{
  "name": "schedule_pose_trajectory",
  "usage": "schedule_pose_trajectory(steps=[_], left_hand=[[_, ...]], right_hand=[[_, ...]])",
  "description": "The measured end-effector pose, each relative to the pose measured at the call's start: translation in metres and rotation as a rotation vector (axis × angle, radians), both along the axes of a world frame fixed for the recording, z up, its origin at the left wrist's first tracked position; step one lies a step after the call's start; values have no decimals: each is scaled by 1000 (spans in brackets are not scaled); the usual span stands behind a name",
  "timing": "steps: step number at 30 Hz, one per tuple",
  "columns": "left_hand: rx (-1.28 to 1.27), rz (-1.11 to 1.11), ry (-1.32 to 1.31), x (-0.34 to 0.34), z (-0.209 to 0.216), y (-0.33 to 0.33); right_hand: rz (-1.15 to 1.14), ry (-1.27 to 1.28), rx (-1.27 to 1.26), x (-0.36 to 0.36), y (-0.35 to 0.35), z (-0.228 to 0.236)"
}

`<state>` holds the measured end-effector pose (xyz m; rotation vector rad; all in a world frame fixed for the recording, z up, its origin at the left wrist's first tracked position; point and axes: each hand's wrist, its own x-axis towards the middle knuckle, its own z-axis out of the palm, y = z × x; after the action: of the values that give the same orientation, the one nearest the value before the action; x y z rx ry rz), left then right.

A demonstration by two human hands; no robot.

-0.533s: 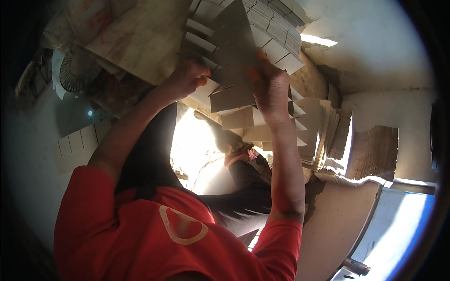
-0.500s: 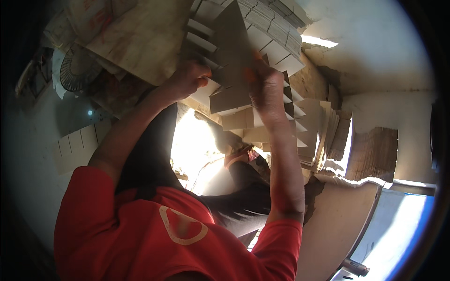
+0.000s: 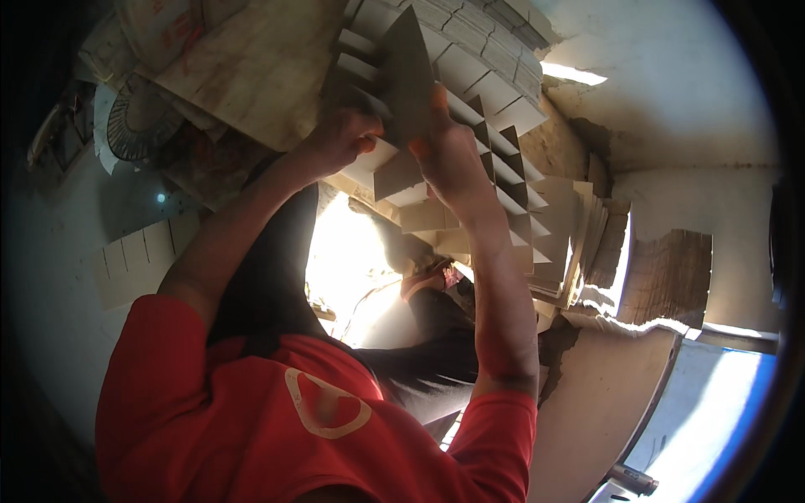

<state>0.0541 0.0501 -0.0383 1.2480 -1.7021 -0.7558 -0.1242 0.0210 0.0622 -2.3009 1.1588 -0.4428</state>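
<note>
A cardboard divider grid (image 3: pixel 507 172) of interlocked strips spreads out in front of me, its cells standing up. My right hand (image 3: pixel 451 159) grips a grey cardboard strip (image 3: pixel 408 71), its fingers closed on the lower right edge. The strip stands tilted over the grid, with its pointed corner upward. On the grid's left side, my left hand (image 3: pixel 344 142) is closed, with thumb and fingers pinched at the ends of the strips. What lies between those fingers is mostly in shadow, but they seem to hold a cardboard edge.
Stacked slotted cardboard strips (image 3: pixel 486 42) lie beyond the grid. A large brown board (image 3: pixel 251 71) is at the far left, near a round fan-like grille (image 3: pixel 138 121). More cardboard sheets (image 3: pixel 570 226) stand at the right. A slotted sheet (image 3: pixel 138 260) lies at the left.
My right hand has moved left with the cardboard strip, uncovering more of the grid's cells on the right. My left hand has barely moved.
</note>
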Motion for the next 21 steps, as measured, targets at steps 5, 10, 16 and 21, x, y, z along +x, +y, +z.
schedule_pose_trajectory(steps=[5,10,16,21], left_hand=[[1,-3,-27,0,2,0],[-3,-18,-64,1,4,3],[46,5,-44,-1,5,6],[23,-12,-72,3,7,9]], right_hand=[[74,115,-130,2,-3,14],[44,195,-136,12,9,23],[28,200,-11,11,10,18],[29,192,-137,9,16,17]])
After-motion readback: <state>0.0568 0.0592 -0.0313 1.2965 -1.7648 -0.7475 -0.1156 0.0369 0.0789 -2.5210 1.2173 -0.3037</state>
